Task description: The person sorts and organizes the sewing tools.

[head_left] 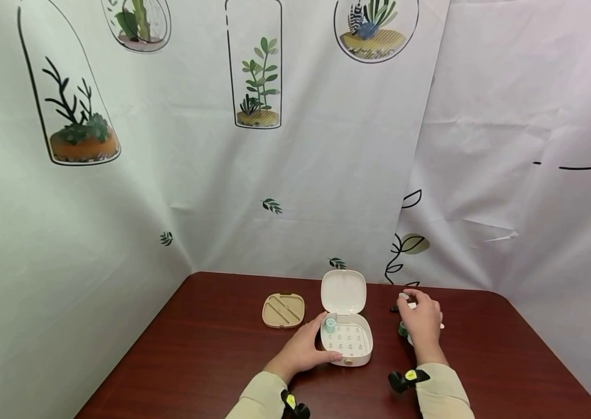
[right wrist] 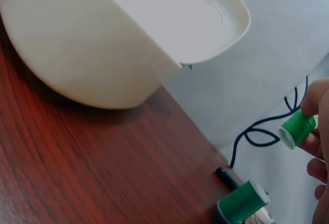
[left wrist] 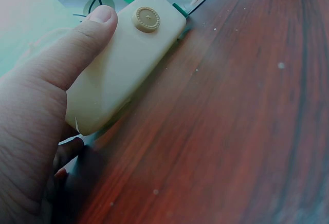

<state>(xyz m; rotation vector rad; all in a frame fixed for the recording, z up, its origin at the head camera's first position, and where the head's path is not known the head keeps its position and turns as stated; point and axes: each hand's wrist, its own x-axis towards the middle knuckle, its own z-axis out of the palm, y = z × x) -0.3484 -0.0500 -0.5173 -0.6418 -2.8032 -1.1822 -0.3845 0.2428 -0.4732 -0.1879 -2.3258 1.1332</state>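
A white sewing box (head_left: pixel 346 355) stands with its lid (head_left: pixel 344 291) raised, rows of small pegs on its floor. One pale blue thread spool (head_left: pixel 330 326) sits in its back left corner. My left hand (head_left: pixel 303 348) grips the box from the left, thumb (left wrist: pixel 97 26) against the front wall near the round clasp (left wrist: pixel 147 19). To the right of the box, above the table, my right hand (head_left: pixel 422 321) pinches a bright green thread spool (right wrist: pixel 297 129) between thumb and fingers. Below it a darker green spool (right wrist: pixel 242 203) lies on the table, partly hidden by the hand in the head view.
A beige compartment tray (head_left: pixel 283 311) lies left of the box on the dark red wooden table (head_left: pixel 212 349). Beside the dark green spool is a thin black object (right wrist: pixel 226 178), with small white items partly hidden. A white printed curtain (head_left: pixel 301 174) hangs behind the table.
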